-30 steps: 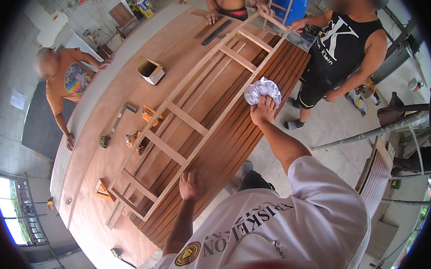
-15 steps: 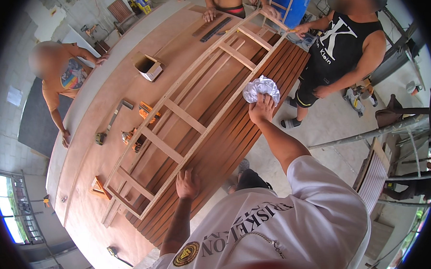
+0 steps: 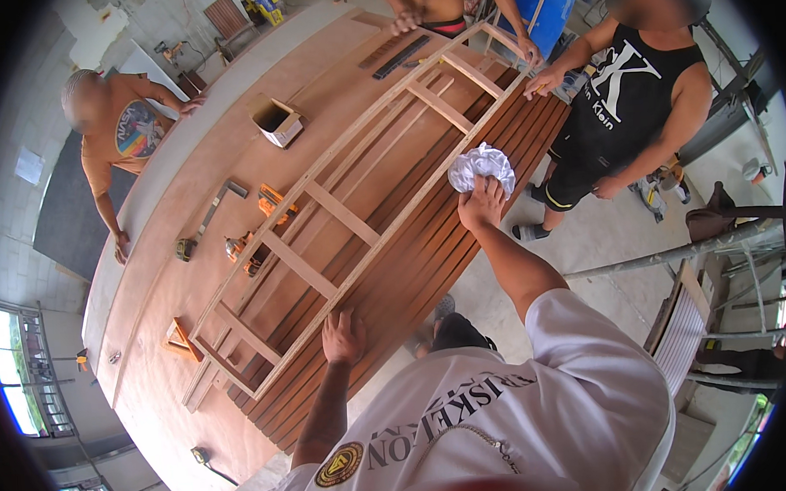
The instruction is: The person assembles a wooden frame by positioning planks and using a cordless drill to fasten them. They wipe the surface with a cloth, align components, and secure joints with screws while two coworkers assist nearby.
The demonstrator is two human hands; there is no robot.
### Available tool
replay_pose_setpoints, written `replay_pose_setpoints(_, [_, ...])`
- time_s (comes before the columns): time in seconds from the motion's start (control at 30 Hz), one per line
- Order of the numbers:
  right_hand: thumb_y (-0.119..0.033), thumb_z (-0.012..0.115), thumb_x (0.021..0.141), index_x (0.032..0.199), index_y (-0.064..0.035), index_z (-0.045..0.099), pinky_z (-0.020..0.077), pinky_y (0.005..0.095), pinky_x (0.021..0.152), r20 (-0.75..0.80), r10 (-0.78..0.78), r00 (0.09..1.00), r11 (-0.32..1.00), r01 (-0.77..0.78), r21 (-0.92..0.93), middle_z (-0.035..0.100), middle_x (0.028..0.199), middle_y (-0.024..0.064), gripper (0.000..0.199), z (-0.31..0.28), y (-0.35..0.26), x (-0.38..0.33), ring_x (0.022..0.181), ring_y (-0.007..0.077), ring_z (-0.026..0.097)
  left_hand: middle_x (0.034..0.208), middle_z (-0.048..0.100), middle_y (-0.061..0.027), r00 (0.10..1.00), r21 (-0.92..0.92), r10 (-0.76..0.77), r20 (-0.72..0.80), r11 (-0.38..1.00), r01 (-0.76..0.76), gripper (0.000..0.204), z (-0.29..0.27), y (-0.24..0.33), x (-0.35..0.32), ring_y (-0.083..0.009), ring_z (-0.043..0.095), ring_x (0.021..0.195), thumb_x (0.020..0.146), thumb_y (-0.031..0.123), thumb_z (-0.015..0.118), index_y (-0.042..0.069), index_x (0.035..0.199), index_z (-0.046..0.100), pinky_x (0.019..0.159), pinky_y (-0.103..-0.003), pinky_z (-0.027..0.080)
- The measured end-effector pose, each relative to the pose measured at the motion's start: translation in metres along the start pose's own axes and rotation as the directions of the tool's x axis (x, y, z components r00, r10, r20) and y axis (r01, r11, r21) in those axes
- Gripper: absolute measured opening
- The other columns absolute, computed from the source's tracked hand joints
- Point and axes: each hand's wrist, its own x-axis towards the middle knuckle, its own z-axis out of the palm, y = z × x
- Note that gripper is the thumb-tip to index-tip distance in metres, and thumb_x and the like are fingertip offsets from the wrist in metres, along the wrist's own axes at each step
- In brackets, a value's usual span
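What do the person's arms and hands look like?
The left hand and right hand wear no visible gloves or bracelets. The white fabric T-shirt has short, loose sleeves, with a round black and gold emblem near the left one.

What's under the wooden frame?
Through the frame's openings, brown slats show along the near side, with pale wood toward the far side. Whatever lies directly beneath its rails and crosspieces is covered, so I can't tell.

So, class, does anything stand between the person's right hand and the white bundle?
Nothing visible does: the fingers of the right hand already overlap the near edge of the white bundle. The wooden frame lies to the left, not between them.
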Motion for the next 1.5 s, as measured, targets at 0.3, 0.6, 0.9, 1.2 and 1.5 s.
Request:
replay_pose_setpoints(0.3, [-0.028, 0.062, 0.086, 0.136, -0.0133, 0.046, 0.028, 0.058, 0.114, 0.021, -0.003, 1.0, 1.0, 0.002, 0.012, 0.043, 0.139, 0.0187, 0.055, -0.0015, 0.0007, 0.0007, 0.135, 0.0402, 0.038, 0.111, 0.059, -0.0188, 1.0, 0.004, 0.011, -0.003, 1.0, -0.011, 0.036, -0.0038, 0.0031, 0.0018, -0.04, 0.058, 0.107, 0.089, 0.028, 0.065, 0.012, 0.122, 0.061, 0.09, -0.051, 0.048])
replay_pose_setpoints(0.6, [-0.029, 0.062, 0.086, 0.136, -0.013, 0.045, 0.0277, 0.059, 0.113, 0.035, 0.004, 0.999, 1.0, -0.004, -0.006, 0.043, 0.139, 0.0188, 0.055, -0.0023, -0.0003, 0.001, 0.135, 0.0402, 0.038, 0.114, 0.059, -0.0207, 0.999, -0.015, -0.014, 0.028, 1.0, 0.015, 0.035, -0.0049, 0.004, 0.0015, -0.0427, 0.057, 0.109, 0.09, 0.023, 0.063, 0.009, 0.121, 0.06, 0.094, -0.052, 0.047])
replay_pose_setpoints(0.9, [-0.029, 0.062, 0.086, 0.137, -0.0136, 0.045, 0.0275, 0.06, 0.114, 0.026, -0.005, 1.0, 1.0, 0.006, -0.021, 0.043, 0.138, 0.0184, 0.056, -0.0008, 0.0006, 0.0016, 0.135, 0.0399, 0.039, 0.113, 0.059, -0.0199, 1.0, -0.014, -0.02, 0.022, 1.0, 0.02, 0.036, -0.0033, 0.0029, 0.0017, -0.0416, 0.057, 0.108, 0.089, 0.026, 0.064, 0.011, 0.121, 0.06, 0.093, -0.052, 0.048])
replay_pose_setpoints(1.2, [-0.028, 0.062, 0.085, 0.136, -0.0138, 0.044, 0.0278, 0.0604, 0.114, 0.029, -0.004, 1.0, 1.0, 0.004, 0.005, 0.042, 0.139, 0.0179, 0.056, -0.001, 0.0013, 0.002, 0.135, 0.04, 0.038, 0.113, 0.058, -0.0205, 0.999, -0.024, -0.028, 0.038, 0.999, 0.029, 0.035, -0.0067, 0.0056, 0.003, -0.0426, 0.057, 0.108, 0.09, 0.025, 0.064, 0.01, 0.121, 0.06, 0.095, -0.052, 0.047])
replay_pose_setpoints(1.5, [-0.028, 0.062, 0.086, 0.137, -0.0138, 0.044, 0.0277, 0.0601, 0.113, 0.024, -0.009, 1.0, 1.0, 0.009, -0.002, 0.041, 0.138, 0.0171, 0.056, 0.0009, 0.0021, 0.0019, 0.134, 0.0397, 0.038, 0.114, 0.058, -0.0195, 0.998, -0.012, -0.039, 0.047, 0.999, 0.04, 0.035, -0.0054, 0.0046, 0.0023, -0.0416, 0.057, 0.11, 0.09, 0.025, 0.064, 0.011, 0.122, 0.06, 0.095, -0.052, 0.047])
